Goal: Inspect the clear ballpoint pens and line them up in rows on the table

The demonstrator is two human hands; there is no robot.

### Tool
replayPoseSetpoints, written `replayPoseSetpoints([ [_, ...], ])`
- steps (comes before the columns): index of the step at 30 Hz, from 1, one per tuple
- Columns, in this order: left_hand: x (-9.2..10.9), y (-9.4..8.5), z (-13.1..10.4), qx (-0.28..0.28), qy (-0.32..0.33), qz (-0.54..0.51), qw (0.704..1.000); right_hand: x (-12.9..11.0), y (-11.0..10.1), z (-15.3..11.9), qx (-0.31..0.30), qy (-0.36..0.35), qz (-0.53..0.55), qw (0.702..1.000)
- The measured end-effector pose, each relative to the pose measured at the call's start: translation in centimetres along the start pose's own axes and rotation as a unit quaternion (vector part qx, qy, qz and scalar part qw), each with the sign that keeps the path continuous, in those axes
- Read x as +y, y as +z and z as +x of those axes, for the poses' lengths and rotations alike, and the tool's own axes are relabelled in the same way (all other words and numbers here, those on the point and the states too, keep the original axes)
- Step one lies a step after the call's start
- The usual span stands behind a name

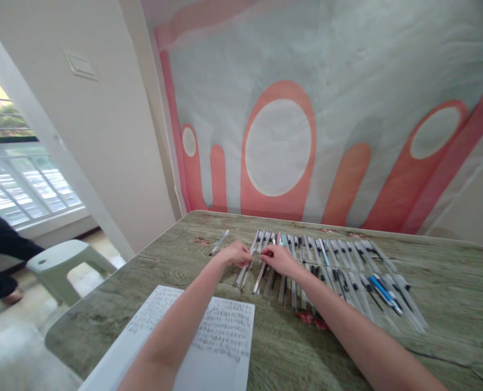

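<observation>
Two rows of slim pens point(347, 253), mostly clear-barrelled with dark parts, lie side by side on the wooden table. At the left end of the rows, my left hand point(237, 253) is closed, its fingertips on a clear pen point(241, 276). Just to its right, my right hand point(280, 259) has its fingers pinched at the upper end of another pen point(259, 279) in the near row. My hands partly cover the pens beneath them. A single clear pen point(219, 242) lies apart, beyond my left hand.
A sheet of handwritten paper point(225, 331) lies under my left forearm on the table point(294, 358). Blue pens point(383, 293) stand out toward the right. A dark cable point(445, 358) runs along the right side. A pale stool point(62, 260) and a person's legs point(5, 239) are at the left.
</observation>
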State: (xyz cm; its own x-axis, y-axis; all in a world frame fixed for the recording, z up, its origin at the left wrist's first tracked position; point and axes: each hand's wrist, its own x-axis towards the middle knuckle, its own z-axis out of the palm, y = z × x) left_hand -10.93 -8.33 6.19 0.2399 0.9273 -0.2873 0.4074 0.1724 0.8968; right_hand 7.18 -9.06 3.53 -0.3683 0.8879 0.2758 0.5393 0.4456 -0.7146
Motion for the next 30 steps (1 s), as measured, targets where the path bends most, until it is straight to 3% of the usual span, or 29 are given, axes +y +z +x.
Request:
replayPoseSetpoints([
  [5, -0.2, 1.3, -0.1, 0.01, -0.004, 0.074, 0.997, -1.1, 0.1, -0.5, -0.012, -0.034, -0.067, 0.997],
  [11, -0.2, 2.1, -0.1, 0.045, 0.008, 0.104, 0.994, -0.9, 1.0, -0.7, -0.031, -0.028, -0.137, 0.99],
  [21, 0.6, 2.3, -0.6, 0.056, 0.009, 0.16, 0.986, -0.5, 0.3, -0.6, 0.004, -0.04, -0.108, 0.993],
  [30, 0.4, 2.2, -0.3, 0.013, -0.028, 0.207, 0.978, -0.2, 0.2, -0.5, 0.011, -0.036, -0.113, 0.993],
])
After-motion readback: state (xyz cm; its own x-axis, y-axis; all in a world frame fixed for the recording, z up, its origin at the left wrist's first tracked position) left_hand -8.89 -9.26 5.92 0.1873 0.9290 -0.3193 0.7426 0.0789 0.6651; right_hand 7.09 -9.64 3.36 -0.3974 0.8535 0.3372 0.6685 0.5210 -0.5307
